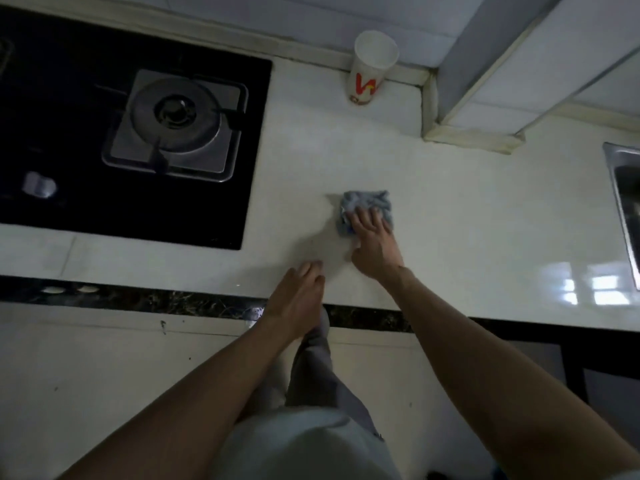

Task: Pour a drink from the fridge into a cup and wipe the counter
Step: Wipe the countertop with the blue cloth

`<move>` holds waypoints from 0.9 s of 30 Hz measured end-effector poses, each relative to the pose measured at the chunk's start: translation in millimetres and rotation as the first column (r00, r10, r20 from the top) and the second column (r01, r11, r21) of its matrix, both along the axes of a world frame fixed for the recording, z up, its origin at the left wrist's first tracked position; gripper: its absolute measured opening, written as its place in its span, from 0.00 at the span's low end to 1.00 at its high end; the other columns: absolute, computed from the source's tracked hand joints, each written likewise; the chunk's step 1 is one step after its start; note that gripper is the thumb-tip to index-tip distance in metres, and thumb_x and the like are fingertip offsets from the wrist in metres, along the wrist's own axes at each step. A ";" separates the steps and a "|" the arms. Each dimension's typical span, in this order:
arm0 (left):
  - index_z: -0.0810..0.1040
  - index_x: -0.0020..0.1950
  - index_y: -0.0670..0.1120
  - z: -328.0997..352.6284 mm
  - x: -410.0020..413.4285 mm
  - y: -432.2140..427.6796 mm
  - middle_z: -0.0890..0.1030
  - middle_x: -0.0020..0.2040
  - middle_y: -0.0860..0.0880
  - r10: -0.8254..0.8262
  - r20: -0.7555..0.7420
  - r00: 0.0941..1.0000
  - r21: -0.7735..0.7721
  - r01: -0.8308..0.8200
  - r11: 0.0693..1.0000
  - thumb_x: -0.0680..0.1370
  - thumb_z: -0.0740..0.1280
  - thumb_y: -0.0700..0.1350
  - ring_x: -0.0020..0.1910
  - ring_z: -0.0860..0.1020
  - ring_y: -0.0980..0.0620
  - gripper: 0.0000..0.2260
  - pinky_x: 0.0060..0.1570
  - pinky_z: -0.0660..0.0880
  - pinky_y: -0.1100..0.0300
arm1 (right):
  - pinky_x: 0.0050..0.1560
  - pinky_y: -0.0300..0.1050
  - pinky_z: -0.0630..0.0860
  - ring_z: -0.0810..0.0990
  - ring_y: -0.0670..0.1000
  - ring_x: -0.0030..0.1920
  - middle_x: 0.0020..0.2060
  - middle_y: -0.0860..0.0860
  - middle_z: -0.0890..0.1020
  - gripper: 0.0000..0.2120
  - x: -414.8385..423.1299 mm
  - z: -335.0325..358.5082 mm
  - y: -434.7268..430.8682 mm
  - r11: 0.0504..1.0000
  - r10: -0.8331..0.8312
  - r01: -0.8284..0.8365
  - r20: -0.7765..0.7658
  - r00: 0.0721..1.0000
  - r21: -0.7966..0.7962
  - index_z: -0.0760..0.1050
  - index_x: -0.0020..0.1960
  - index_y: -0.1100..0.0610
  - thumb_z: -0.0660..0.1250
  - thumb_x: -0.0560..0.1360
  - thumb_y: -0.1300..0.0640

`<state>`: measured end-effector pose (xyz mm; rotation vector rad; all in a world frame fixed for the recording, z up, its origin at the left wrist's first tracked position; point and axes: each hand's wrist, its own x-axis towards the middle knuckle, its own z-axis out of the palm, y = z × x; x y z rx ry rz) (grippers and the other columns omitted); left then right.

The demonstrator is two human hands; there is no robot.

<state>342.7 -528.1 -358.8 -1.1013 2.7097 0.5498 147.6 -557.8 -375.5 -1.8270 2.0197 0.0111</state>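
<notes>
Right hand [372, 237] presses the grey cloth [367, 206] flat on the counter [467, 209], fingers extended. Left hand [298, 299] rests at the near edge, fingers relaxed, holding nothing

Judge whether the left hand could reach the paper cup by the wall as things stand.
Probably yes: the left hand lies open near the front edge, and only bare counter separates it from the cup.

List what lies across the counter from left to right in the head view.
In order: silver round stove knob → steel gas burner on the black glass cooktop → left hand → crumpled grey cloth → stainless steel sink.
</notes>
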 end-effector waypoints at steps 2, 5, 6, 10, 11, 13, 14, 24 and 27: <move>0.69 0.69 0.41 -1.8 14.0 16.4 0.63 0.74 0.42 -0.007 0.056 0.998 -0.030 0.008 1.000 0.76 0.58 0.43 0.72 0.63 0.45 0.21 0.69 0.63 0.51 | 0.76 0.60 0.50 0.49 0.62 0.78 0.78 0.58 0.56 0.38 4.2 1.8 40.3 1.000 -0.025 0.025 0.015 1.000 -0.003 0.55 0.78 0.55 0.63 0.71 0.61; 0.65 0.73 0.41 -0.1 29.0 34.0 0.58 0.77 0.43 0.025 0.084 0.996 -0.006 -0.025 1.000 0.78 0.57 0.44 0.75 0.57 0.45 0.23 0.73 0.57 0.51 | 0.77 0.58 0.49 0.48 0.61 0.78 0.78 0.57 0.56 0.37 22.6 2.1 98.6 0.994 -0.104 0.104 0.002 0.995 -0.011 0.55 0.78 0.55 0.63 0.71 0.62; 0.65 0.73 0.41 -0.4 32.3 36.5 0.57 0.77 0.43 0.034 0.088 0.996 0.008 -0.035 0.999 0.78 0.57 0.44 0.75 0.57 0.45 0.23 0.74 0.56 0.51 | 0.77 0.57 0.49 0.48 0.61 0.78 0.78 0.57 0.56 0.37 31.8 1.8 112.8 0.991 -0.133 0.132 0.001 0.991 -0.018 0.55 0.78 0.55 0.62 0.71 0.62; 0.66 0.71 0.42 1.0 40.9 40.2 0.57 0.77 0.43 0.069 0.060 0.996 0.044 -0.071 0.996 0.78 0.58 0.44 0.76 0.56 0.46 0.21 0.74 0.56 0.52 | 0.77 0.57 0.47 0.48 0.63 0.78 0.77 0.59 0.56 0.38 73.3 -2.8 132.4 0.970 -0.241 0.241 -0.017 0.970 0.020 0.56 0.78 0.57 0.56 0.68 0.55; 0.67 0.71 0.42 1.5 42.3 40.5 0.58 0.77 0.43 0.083 0.051 0.995 0.060 -0.086 0.994 0.78 0.58 0.44 0.75 0.57 0.47 0.20 0.74 0.57 0.52 | 0.77 0.57 0.46 0.47 0.64 0.77 0.78 0.59 0.55 0.37 85.0 -4.4 130.8 0.965 -0.259 0.260 -0.018 0.966 0.029 0.55 0.78 0.57 0.57 0.69 0.54; 0.68 0.69 0.43 2.5 44.7 38.7 0.62 0.75 0.44 0.092 0.016 0.996 0.071 -0.093 0.993 0.79 0.58 0.44 0.74 0.60 0.48 0.18 0.73 0.59 0.55 | 0.77 0.58 0.44 0.45 0.64 0.78 0.78 0.59 0.53 0.36 109.1 -6.4 124.6 0.965 -0.259 0.259 -0.001 0.966 0.039 0.53 0.79 0.56 0.60 0.74 0.52; 0.69 0.69 0.43 2.9 45.7 37.3 0.64 0.74 0.45 0.090 0.002 0.996 0.065 -0.090 0.994 0.79 0.59 0.44 0.72 0.62 0.48 0.17 0.72 0.60 0.56 | 0.77 0.57 0.43 0.44 0.63 0.78 0.78 0.58 0.51 0.35 119.6 -7.0 121.3 0.970 -0.242 0.242 0.006 0.970 0.035 0.51 0.79 0.56 0.59 0.75 0.51; 0.73 0.63 0.43 12.7 42.0 12.0 0.73 0.64 0.46 0.060 0.066 0.996 0.158 -0.069 0.985 0.79 0.60 0.42 0.63 0.71 0.48 0.13 0.59 0.70 0.55 | 0.76 0.52 0.38 0.40 0.58 0.78 0.79 0.54 0.46 0.37 99.1 -3.2 91.6 0.988 -0.150 0.150 -0.014 0.989 0.021 0.46 0.80 0.52 0.62 0.77 0.50; 0.75 0.60 0.44 19.7 29.9 -6.5 0.78 0.59 0.43 0.061 0.125 0.990 0.153 -0.079 0.985 0.79 0.60 0.41 0.57 0.78 0.45 0.11 0.53 0.74 0.53 | 0.78 0.54 0.43 0.41 0.59 0.78 0.79 0.56 0.47 0.37 76.9 3.4 55.3 0.989 -0.145 0.146 -0.021 0.989 0.035 0.47 0.80 0.54 0.61 0.76 0.56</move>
